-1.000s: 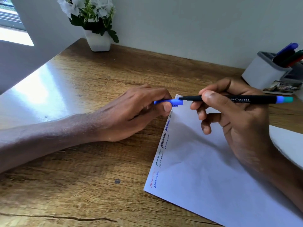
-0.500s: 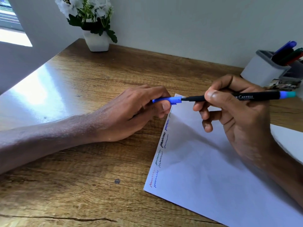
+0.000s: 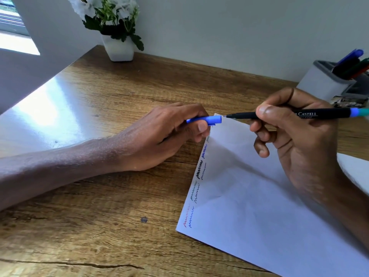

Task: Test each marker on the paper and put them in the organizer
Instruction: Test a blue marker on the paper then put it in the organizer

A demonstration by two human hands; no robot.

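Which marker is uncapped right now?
The black marker in the right hand: its tip is bare, and the left hand holds its blue cap. The other markers stand in the organizer.

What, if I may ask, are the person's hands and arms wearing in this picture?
Nothing that shows. The left hand and the right hand are bare: no gloves, and no ring on the fingers in view. The left forearm and the right forearm are bare too, with no sleeve, watch or bracelet as far as the picture's edge.
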